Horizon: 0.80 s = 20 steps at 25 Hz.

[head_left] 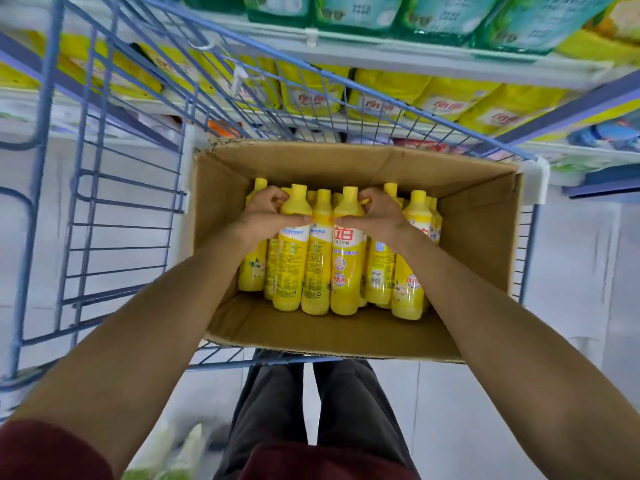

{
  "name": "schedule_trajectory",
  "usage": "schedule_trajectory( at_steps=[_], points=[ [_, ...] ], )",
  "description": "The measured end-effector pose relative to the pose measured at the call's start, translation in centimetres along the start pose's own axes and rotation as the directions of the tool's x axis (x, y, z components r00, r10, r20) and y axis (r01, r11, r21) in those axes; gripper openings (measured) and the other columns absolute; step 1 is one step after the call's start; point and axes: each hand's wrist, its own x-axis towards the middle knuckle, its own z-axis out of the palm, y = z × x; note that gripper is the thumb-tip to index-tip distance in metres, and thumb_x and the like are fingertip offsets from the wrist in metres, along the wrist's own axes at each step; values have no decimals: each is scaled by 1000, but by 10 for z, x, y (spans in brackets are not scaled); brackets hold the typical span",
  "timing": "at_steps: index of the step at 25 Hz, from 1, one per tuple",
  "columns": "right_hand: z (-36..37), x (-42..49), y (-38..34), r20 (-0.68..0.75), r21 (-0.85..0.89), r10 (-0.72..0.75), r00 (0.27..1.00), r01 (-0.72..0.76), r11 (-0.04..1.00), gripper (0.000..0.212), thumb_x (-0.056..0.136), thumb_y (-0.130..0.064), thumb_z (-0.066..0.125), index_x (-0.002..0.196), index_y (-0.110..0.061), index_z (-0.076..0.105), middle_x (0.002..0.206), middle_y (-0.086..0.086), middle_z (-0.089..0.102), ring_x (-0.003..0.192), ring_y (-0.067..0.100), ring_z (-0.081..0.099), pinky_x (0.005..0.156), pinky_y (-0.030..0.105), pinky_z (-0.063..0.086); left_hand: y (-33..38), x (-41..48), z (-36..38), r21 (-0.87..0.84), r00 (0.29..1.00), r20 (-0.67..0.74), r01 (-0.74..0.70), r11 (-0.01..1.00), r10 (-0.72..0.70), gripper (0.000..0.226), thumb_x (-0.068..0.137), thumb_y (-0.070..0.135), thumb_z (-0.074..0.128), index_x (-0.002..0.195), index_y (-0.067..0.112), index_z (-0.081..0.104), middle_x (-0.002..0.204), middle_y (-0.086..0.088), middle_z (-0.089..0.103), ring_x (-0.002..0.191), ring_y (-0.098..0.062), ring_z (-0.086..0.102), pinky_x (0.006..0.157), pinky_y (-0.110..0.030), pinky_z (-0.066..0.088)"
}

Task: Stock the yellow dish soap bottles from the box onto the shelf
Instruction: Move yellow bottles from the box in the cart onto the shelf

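Note:
An open cardboard box (478, 216) sits on a blue wire cart and holds several yellow dish soap bottles (410, 271). Three of these bottles (318, 268) are raised together above the others, pressed side by side. My left hand (266, 211) grips the leftmost raised bottle near its neck. My right hand (379, 211) grips the rightmost raised bottle near its neck. The middle one is squeezed between them. The shelf (433, 50) lies beyond the box, stocked with yellow and green pouches.
The blue wire cart (104, 202) surrounds the box on the left and far side. Shelf rows of yellow refill pouches (440, 98) and green packs (353, 12) stand behind it. My legs and a pale tiled floor are below the box.

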Motion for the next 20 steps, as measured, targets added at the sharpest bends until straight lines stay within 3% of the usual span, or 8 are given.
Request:
schedule_trajectory(
  at_steps=[3,6,9,12,15,18,20],
  points=[
    [-8,-20,-14,4,-5,-133,991,133,991,77,54,-55,91,115,-15,69,109,0,74,102,18,69,90,45,58,17,-24,-7,-91,993,7,-120,989,122,61,59,24,97,110,21,63,111,-8,74,103,-21,71,82,-35,59],
    [-25,-37,-49,6,15,-242,970,242,970,68,55,-56,91,109,-19,73,99,-2,76,94,17,72,85,47,60,55,-53,-15,-175,979,7,-200,964,204,65,62,21,94,119,11,63,110,-9,75,100,-26,72,72,-36,60],
    [-58,-59,-97,-69,87,-352,933,357,930,74,55,-57,92,113,-15,73,106,0,76,98,18,73,87,45,60,104,-84,-32,-282,951,-1,-297,912,310,67,64,23,90,123,6,62,115,-10,74,105,-29,72,82,-44,61],
    [-99,-94,-152,-156,156,-442,883,464,872,62,66,-31,95,116,-6,71,108,-3,74,99,15,71,88,31,60,161,-117,-54,-246,893,-35,-442,863,448,59,69,18,90,121,9,63,116,-7,74,102,-22,72,76,-34,60],
    [-135,-132,-206,-198,190,-546,814,578,793,42,75,-6,87,112,-8,69,100,-6,72,89,3,71,77,16,55,221,-150,-76,-219,822,-77,-566,795,564,50,74,9,86,118,12,63,114,-6,74,96,-17,74,71,-28,60],
    [-163,-169,-255,-284,198,-625,727,683,703,34,76,0,84,106,-8,70,97,-2,74,82,0,71,75,16,56,275,-184,-100,-187,726,-107,-686,704,679,57,66,14,89,117,10,63,110,-6,75,91,-14,73,71,-28,58],
    [-179,-191,-286,-349,179,-666,660,744,643,36,76,-1,85,109,-5,70,102,5,76,88,7,72,82,25,59,309,-205,-115,-163,665,-132,-746,646,735,60,67,10,89,121,5,63,108,-6,76,91,-14,72,73,-28,58]
  ],
)
